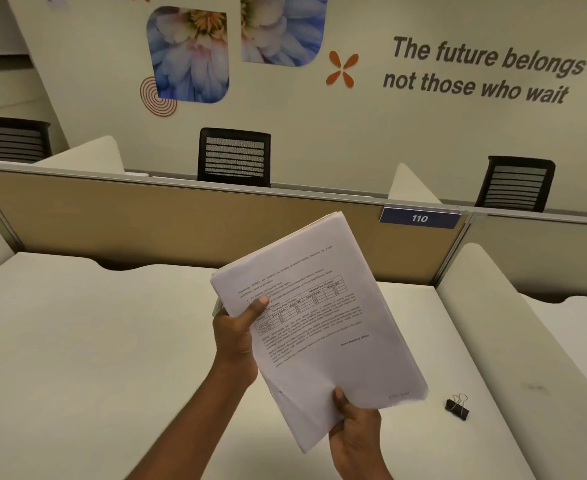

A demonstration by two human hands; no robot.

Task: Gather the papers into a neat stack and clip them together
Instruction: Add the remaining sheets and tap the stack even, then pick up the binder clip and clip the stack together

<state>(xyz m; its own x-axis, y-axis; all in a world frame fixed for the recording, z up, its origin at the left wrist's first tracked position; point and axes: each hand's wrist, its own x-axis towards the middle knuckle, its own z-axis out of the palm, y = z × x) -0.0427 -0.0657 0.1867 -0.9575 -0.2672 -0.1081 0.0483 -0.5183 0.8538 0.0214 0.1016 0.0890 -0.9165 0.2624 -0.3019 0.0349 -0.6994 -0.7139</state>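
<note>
A stack of white printed papers (320, 317) is held up above the desk, tilted with its top leaning away to the left. My left hand (236, 334) grips its left edge, thumb on the printed top sheet. My right hand (354, 434) pinches the bottom edge, thumb on top. The lower sheets stick out unevenly at the bottom left corner. A black binder clip (457, 408) with silver handles lies on the desk to the right of the stack, apart from both hands.
The white desk (94, 358) spreads to the left and below. A tan partition (181, 223) with a blue tag reading 110 stands behind it. A white side divider (514, 341) borders the desk on the right. Black chairs (234, 157) stand beyond the partition.
</note>
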